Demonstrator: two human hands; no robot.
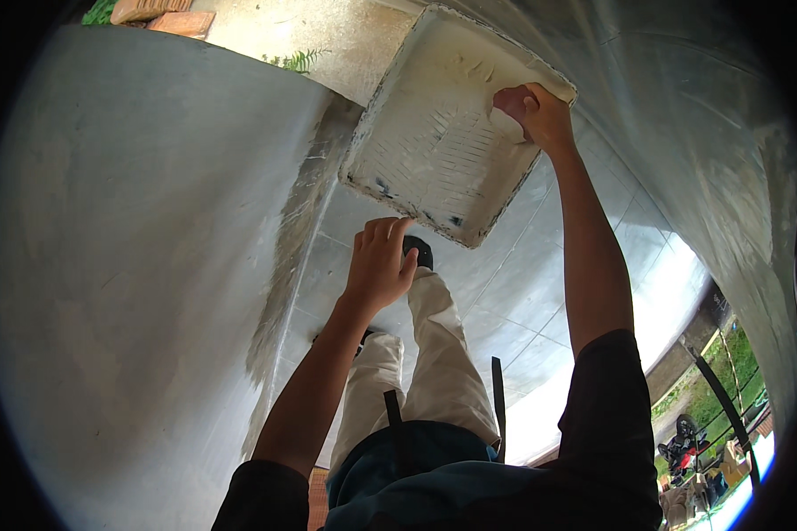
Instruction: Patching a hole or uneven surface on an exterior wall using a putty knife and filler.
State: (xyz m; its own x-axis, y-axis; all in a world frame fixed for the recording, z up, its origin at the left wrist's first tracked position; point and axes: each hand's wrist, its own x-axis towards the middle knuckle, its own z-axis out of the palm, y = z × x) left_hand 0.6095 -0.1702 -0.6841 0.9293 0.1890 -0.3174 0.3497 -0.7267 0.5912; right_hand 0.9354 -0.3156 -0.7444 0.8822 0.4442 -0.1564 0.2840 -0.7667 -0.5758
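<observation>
Tray (416, 97), one, shallow, coated in off-white: beyond the left hand and under the right hand, tilted in view. Right hand (549, 119): fingers closed on a red tool (510, 103), white at its lower part, over the tray's right side. Left hand (379, 265): fingers half curled at the tray's near rim; grip cannot be told. Shoe (420, 253), black, just right of the left hand. Grey wall (150, 221), left of it.
</observation>
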